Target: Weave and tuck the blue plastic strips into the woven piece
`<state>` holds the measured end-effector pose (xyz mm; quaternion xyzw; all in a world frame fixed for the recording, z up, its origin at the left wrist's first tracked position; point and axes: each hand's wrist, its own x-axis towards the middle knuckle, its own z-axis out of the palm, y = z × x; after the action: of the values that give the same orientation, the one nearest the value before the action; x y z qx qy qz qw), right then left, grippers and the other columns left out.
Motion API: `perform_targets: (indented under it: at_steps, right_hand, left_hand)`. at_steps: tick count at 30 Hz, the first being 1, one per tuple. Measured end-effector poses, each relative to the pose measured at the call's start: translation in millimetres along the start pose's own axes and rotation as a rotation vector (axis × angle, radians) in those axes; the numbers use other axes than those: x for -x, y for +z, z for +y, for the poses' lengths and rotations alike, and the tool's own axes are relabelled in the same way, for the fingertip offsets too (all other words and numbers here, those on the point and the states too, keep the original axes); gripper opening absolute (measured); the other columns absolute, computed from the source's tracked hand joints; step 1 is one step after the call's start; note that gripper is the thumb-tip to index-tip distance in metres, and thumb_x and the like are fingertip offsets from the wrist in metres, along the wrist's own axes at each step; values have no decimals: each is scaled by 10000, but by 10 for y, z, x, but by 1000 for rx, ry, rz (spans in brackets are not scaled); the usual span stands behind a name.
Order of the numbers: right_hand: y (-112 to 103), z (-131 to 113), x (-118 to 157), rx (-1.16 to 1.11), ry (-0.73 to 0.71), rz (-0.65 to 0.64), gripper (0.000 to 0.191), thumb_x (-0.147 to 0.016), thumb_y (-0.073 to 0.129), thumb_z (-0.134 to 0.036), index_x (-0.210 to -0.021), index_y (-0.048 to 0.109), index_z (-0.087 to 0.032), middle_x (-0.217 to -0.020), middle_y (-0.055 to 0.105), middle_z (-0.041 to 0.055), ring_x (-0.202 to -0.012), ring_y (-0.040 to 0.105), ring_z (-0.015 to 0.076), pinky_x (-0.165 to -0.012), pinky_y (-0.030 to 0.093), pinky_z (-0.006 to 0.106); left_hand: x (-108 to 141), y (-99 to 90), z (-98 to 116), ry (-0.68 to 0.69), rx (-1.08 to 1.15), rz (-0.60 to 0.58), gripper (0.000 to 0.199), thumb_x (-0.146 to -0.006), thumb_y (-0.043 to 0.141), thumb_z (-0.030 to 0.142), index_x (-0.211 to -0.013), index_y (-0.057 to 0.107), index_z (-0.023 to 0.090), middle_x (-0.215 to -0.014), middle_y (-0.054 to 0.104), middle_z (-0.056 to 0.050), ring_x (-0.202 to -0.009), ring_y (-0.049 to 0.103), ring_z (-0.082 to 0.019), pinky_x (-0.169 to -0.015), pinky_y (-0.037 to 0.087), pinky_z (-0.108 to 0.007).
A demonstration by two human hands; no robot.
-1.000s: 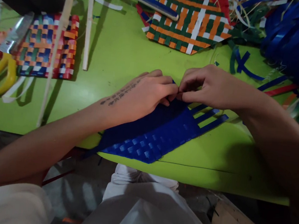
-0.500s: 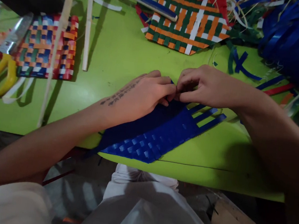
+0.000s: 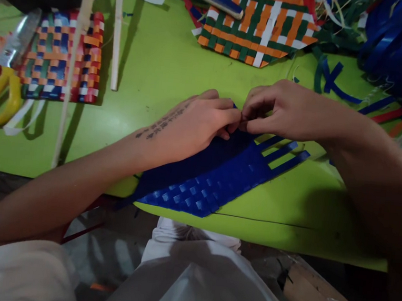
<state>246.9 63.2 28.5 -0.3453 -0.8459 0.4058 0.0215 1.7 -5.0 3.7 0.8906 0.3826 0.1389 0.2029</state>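
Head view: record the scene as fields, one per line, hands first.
Left hand: on the blue woven piece, fingers bent near its far edge
Right hand: fingertips beside the left hand's; whatever they hold is hidden
Loose ends: blue strips jutting from the piece's right side
Left side: scissors with yellow and red handles, by a multicoloured woven piece
Far side: orange, green and white woven piece
Surface: green table

Mat, deep blue, tight checkered weave, glossy along its lower part; upper edge partly hidden. Several loose strips project from its right end. Lies slantwise at frame centre, rising from lower left toward the right.
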Motion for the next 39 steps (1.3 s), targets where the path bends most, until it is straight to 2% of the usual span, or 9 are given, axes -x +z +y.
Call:
perform_targets:
  at_steps: [8,11,15,21,26,31,34,36,39]
  right_hand:
    - [-6,-20,-32,22,-13,-4,52,-825,741,-282,-778,744,-259,-862,748,32,-779,624,214,-715,424,404]
    - [12,-66,-33,15,-17,-1,63,-809,748,-267,-754,719,-258,-895,755,42,-792,616,220,-714,415,404]
    - [65,-88,-20,5,-28,39,107,-804,756,-221,-735,684,-258,-839,702,34,-784,589,214,-734,412,387]
    - [106,-101,6,-15,-14,34,182,-842,740,-263,-710,615,-260,-846,664,34,-795,542,224,-741,390,398]
    - [116,-70,-5,-63,-31,31,175,-829,776,-285,-715,645,-264,-841,691,29,-801,555,231,-763,383,405]
    - [127,-44,-9,-1,-31,14,159,-884,716,-348,-755,688,-259,-831,682,31,-741,538,207,-713,379,398]
    - [120,-35,-10,14,-9,14,160,-894,731,-365,-773,710,-262,-820,698,29,-703,531,199,-678,369,390]
    - [111,-24,-11,6,-21,13,159,-911,728,-371,-797,733,-260,-842,726,38,-711,568,204,-676,376,390]
    - [97,-4,-9,-4,-30,9,155,-922,723,-374,-834,769,-257,-885,752,51,-733,609,210,-688,403,397]
  left_hand:
    - [-4,10,-3,13,0,0,290,-1063,521,167,-1117,796,241,-1113,803,-100,-1127,718,-329,-1012,576,-483]
    - [-6,-11,17,7,-24,-13,273,-1064,529,165,-1119,786,238,-1121,796,-93,-1132,719,-326,-1008,575,-466]
    - [-12,-32,44,-11,-65,-56,338,-1081,466,126,-1143,788,206,-1103,787,-106,-1127,720,-317,-1016,586,-456]
    - [-2,1,-2,-50,-8,-27,259,-1073,546,201,-1094,798,259,-1064,778,-91,-1144,738,-319,-1058,597,-494]
    - [12,-14,8,-44,-7,-33,241,-1079,539,216,-1070,779,228,-1074,779,-120,-1135,725,-336,-1067,595,-526]
    - [50,-29,32,-64,-21,-25,209,-1076,539,178,-1083,747,200,-1108,785,-103,-1133,727,-314,-1063,594,-494]
    - [105,-61,-5,-125,39,-2,140,-1079,660,264,-1174,738,197,-1125,791,-82,-1118,744,-294,-1035,604,-456]
    - [149,-103,-41,-167,93,-3,267,-1074,757,394,-1272,717,219,-1157,796,-65,-1105,754,-283,-1008,613,-434]
    - [204,-167,-87,-200,135,-13,559,-1005,876,604,-1369,664,237,-1292,779,-83,-1153,739,-283,-1028,620,-423]
